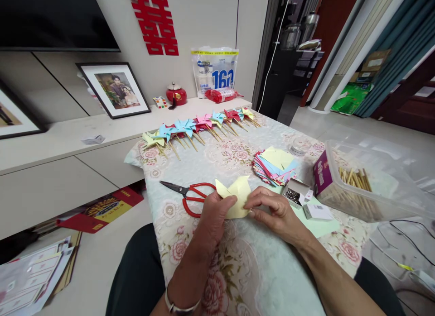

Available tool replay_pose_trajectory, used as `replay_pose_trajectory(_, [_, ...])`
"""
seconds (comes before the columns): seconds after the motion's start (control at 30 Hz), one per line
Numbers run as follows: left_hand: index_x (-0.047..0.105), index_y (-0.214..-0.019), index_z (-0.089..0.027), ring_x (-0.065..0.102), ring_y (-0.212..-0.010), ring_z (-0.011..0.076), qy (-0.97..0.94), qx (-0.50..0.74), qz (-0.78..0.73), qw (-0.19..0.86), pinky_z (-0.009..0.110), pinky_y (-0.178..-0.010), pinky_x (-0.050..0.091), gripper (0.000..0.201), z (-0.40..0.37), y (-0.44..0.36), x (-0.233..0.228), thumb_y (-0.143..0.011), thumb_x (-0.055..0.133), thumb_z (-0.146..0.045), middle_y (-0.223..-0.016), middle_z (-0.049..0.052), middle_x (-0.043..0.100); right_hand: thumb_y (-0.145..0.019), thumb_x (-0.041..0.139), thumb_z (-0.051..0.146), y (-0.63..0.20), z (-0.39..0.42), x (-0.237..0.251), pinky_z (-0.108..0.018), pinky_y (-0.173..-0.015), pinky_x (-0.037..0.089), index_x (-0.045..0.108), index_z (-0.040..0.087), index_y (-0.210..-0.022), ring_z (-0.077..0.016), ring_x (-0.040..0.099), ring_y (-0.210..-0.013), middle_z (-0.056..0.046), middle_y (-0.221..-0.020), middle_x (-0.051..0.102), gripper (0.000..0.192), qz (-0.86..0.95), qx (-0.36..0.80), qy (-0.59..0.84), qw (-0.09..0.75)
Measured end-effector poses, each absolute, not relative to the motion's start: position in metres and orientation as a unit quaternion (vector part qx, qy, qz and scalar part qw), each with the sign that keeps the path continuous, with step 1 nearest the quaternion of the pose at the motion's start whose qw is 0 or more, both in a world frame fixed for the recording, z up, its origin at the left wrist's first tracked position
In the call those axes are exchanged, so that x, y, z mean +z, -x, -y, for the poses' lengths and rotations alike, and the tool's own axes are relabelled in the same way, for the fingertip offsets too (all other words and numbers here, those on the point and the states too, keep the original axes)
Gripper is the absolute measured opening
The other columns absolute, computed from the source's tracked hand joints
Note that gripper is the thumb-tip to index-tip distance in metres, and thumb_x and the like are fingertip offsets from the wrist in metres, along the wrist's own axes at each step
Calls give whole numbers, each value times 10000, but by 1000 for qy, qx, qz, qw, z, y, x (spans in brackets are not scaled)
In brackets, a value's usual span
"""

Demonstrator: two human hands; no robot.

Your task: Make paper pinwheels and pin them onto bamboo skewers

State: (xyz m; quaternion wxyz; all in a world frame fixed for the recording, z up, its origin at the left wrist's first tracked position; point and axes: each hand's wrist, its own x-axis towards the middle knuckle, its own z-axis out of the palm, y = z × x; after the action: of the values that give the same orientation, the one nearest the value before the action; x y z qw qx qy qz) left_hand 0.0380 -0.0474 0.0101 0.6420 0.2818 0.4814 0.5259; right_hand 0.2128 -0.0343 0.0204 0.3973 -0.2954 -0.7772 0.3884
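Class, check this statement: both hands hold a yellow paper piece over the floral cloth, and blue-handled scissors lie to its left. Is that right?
Not quite. The head view shows the scissors have red handles, not blue. The rest stands: the left hand and right hand both hold the yellow paper piece over the floral cloth.

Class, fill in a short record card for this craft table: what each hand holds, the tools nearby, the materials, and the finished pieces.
left hand: grips yellow paper
right hand: pinches the same paper
tool: red scissors, left of the hands
materials: stack of coloured paper; small box of pins; clear tub of wooden sticks
finished: row of pinwheels at the far edge
surface: floral tablecloth
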Motion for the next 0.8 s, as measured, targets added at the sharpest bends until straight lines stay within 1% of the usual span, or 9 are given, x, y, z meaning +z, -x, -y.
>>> replay_pose_trajectory(0.13, [682, -804, -124, 561, -577, 141, -301, 522, -492, 629, 251, -576, 425, 261, 47, -38, 5, -594, 726, -272, -653, 3, 674, -902, 655, 261, -212, 36, 24, -308, -742, 478, 721, 221, -893, -179, 604, -813, -44, -874, 646, 78, 762, 423, 312, 378])
replay_pose_trajectory(0.23, [682, -829, -111, 557, -584, 138, -311, 518, -496, 624, 249, -570, 423, 294, 46, -38, 2, -591, 738, -274, -660, 4, 674, -896, 654, 294, -211, 36, 25, -287, -685, 445, 694, 203, -814, -163, 563, -748, -29, -807, 617, 129, 754, 429, 340, 363])
replay_pose_trajectory(0.37, [684, -826, -113, 586, -606, 158, -310, 508, -494, 633, 255, -576, 444, 319, 45, -41, 3, -551, 745, -263, -639, 1, 675, -882, 652, 356, -210, 36, 22, -269, -604, 385, 653, 188, -750, -141, 500, -662, -6, -741, 557, 214, 737, 429, 389, 348])
replay_pose_trajectory(0.5, [686, -808, -122, 600, -613, 159, -314, 502, -490, 640, 259, -596, 469, 294, 45, -45, 5, -547, 731, -247, -643, -4, 685, -864, 648, 362, -209, 36, 18, -257, -553, 330, 615, 180, -720, -124, 436, -608, 10, -704, 516, 235, 713, 444, 423, 340])
replay_pose_trajectory(0.8, [690, -807, -117, 596, -583, 159, -316, 493, -492, 644, 258, -563, 463, 311, 46, -47, 2, -534, 741, -258, -664, 11, 698, -793, 685, 321, -208, 33, 15, -233, -506, 281, 587, 176, -699, -106, 372, -562, 42, -608, 467, 199, 662, 498, 460, 318])
